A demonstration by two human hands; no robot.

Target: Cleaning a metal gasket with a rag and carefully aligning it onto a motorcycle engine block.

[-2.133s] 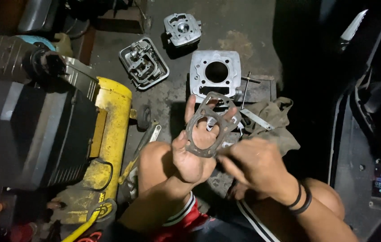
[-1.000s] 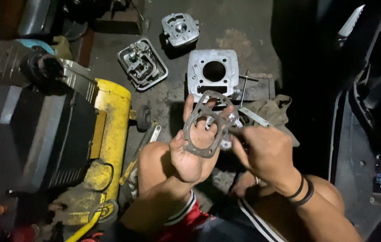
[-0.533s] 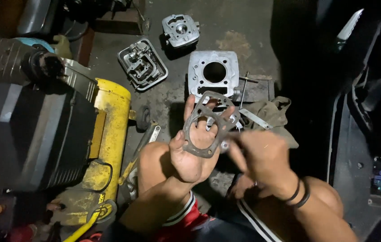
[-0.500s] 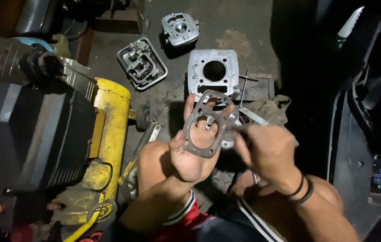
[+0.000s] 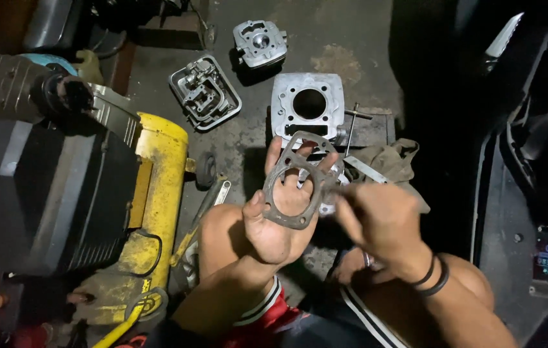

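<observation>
My left hand (image 5: pixel 278 222) lies palm up and holds a flat grey gasket (image 5: pixel 299 180) with a large round hole and small bolt holes. My right hand (image 5: pixel 377 219) is beside it, fingers pinched at the gasket's right edge; what it holds is blurred. On the floor just beyond stands a grey engine cylinder block (image 5: pixel 307 106) with a round bore. Further off lie a cylinder head cover (image 5: pixel 205 92) and a smaller finned cylinder head (image 5: pixel 259 42).
A yellow air compressor tank (image 5: pixel 158 193) and a dark machine (image 5: pixel 42 187) fill the left. A wrench (image 5: pixel 212 196) lies by my knee. A rag (image 5: pixel 390 161) and tools lie right of the block. A dark vehicle body (image 5: pixel 531 167) stands at the right.
My right hand has shifted back and forth at the gasket's right edge. My left hand keeps the gasket in the same place.
</observation>
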